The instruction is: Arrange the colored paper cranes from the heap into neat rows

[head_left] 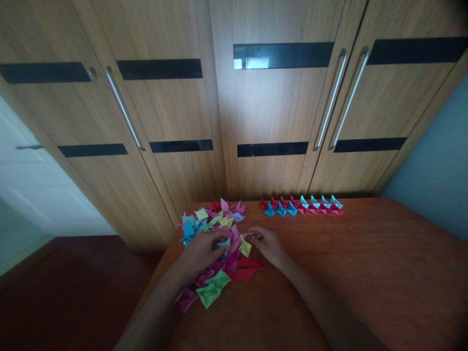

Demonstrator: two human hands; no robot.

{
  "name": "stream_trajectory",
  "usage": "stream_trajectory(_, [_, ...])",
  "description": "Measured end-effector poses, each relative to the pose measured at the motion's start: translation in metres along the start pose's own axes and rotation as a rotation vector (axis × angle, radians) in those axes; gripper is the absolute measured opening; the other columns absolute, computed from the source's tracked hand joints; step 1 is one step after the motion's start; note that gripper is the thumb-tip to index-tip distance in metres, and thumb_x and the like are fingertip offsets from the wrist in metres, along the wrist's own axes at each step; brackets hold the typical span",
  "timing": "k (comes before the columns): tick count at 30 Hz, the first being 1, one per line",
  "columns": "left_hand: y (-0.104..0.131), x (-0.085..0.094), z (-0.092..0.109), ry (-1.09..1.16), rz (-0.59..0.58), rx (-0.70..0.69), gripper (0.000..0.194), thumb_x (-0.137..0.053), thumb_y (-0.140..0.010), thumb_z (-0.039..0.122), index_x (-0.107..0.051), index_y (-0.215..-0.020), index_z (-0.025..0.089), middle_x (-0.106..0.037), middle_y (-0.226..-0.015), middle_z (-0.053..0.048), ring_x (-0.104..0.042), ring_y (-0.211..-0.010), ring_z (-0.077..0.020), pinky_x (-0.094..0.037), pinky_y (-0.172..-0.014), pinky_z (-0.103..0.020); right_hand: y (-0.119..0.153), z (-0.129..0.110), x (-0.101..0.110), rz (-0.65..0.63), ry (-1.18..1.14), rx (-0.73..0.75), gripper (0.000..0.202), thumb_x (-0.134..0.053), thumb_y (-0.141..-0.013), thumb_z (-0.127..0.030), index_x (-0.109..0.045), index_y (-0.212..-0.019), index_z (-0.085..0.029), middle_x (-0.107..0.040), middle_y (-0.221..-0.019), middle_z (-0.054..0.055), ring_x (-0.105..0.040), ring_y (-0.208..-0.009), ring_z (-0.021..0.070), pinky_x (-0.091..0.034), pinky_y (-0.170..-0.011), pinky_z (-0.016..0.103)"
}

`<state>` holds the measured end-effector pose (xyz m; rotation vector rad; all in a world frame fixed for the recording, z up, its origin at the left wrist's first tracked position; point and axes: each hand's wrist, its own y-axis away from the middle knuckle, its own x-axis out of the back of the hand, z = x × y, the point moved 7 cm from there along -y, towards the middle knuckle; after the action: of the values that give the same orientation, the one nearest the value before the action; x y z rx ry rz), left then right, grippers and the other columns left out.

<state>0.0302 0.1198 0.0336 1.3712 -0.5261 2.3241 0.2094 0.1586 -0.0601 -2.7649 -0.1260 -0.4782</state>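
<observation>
A heap of folded origami paper pieces in several colours lies at the table's left. My left hand (pixel 203 249) reaches over it, its thumb and fingers curled about a light blue origami piece (pixel 224 243) that is partly hidden. To the right of the heap is my right hand (pixel 268 244), thumb and index pressed together near the tip of a pink piece (pixel 236 240); whether anything is pinched there is too small to tell. A yellow piece (pixel 245 247) lies between the hands. Red folded paper (pixel 246 269) and a green piece (pixel 214 288) sit nearer me.
Along the table's back edge stand two rows of boat-like folded pieces (pixel 291 209) in red, blue and pink. The brown wooden table (pixel 351 273) extends to the right. Behind it rises a wooden wardrobe (pixel 270 107) with metal handles. A white door (pixel 32 170) is at left.
</observation>
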Motion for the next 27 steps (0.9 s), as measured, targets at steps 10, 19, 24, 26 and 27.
stream_trajectory(10, [-0.008,-0.001,0.002,0.05,0.09,-0.07,0.02,-0.047,-0.082,0.014,-0.065,-0.085,0.022,-0.069,-0.089,0.0,-0.062,-0.085,-0.0157,-0.045,-0.079,-0.024,0.007,-0.001,0.005,-0.01,-0.033,-0.015,0.024,-0.049,-0.078,-0.017,-0.065,-0.096,-0.019,-0.07,-0.094,0.005,-0.065,-0.084,0.0167,-0.051,-0.077,0.03])
stream_trajectory(19, [-0.001,0.01,-0.025,-0.043,0.033,-0.019,0.034,-0.049,-0.074,0.008,-0.065,-0.099,0.025,-0.068,-0.103,0.0,-0.062,-0.094,-0.017,-0.045,-0.082,-0.024,0.012,-0.011,0.0,-0.036,-0.007,0.01,0.021,-0.049,-0.083,-0.02,-0.066,-0.095,-0.02,-0.071,-0.095,0.005,-0.065,-0.082,0.016,-0.051,-0.073,0.028])
stream_trajectory(24, [-0.004,-0.008,-0.025,-0.134,-0.051,-0.037,0.036,-0.052,-0.072,0.009,-0.065,-0.102,0.024,-0.068,-0.104,-0.002,-0.06,-0.098,-0.0198,-0.043,-0.087,-0.027,0.014,-0.011,-0.001,-0.032,0.02,0.009,0.022,-0.049,-0.081,-0.017,-0.066,-0.095,-0.02,-0.071,-0.094,0.004,-0.065,-0.08,0.0153,-0.051,-0.073,0.028])
stream_trajectory(26, [-0.007,-0.015,-0.024,-0.16,-0.075,-0.032,0.033,-0.053,-0.072,0.009,-0.066,-0.098,0.023,-0.069,-0.1,-0.003,-0.061,-0.095,-0.02,-0.043,-0.085,-0.027,0.014,-0.009,-0.001,-0.029,0.023,0.011,0.022,-0.049,-0.081,-0.017,-0.065,-0.096,-0.02,-0.071,-0.094,0.004,-0.065,-0.08,0.0153,-0.051,-0.073,0.028])
stream_trajectory(27, [-0.009,-0.019,-0.023,-0.169,-0.087,-0.029,0.029,-0.054,-0.072,0.01,-0.067,-0.095,0.023,-0.069,-0.097,-0.003,-0.062,-0.092,-0.0198,-0.043,-0.082,-0.026,0.014,-0.008,-0.001,-0.028,0.025,0.01,0.022,-0.049,-0.081,-0.017,-0.065,-0.095,-0.02,-0.071,-0.094,0.004,-0.065,-0.08,0.0153,-0.051,-0.072,0.028])
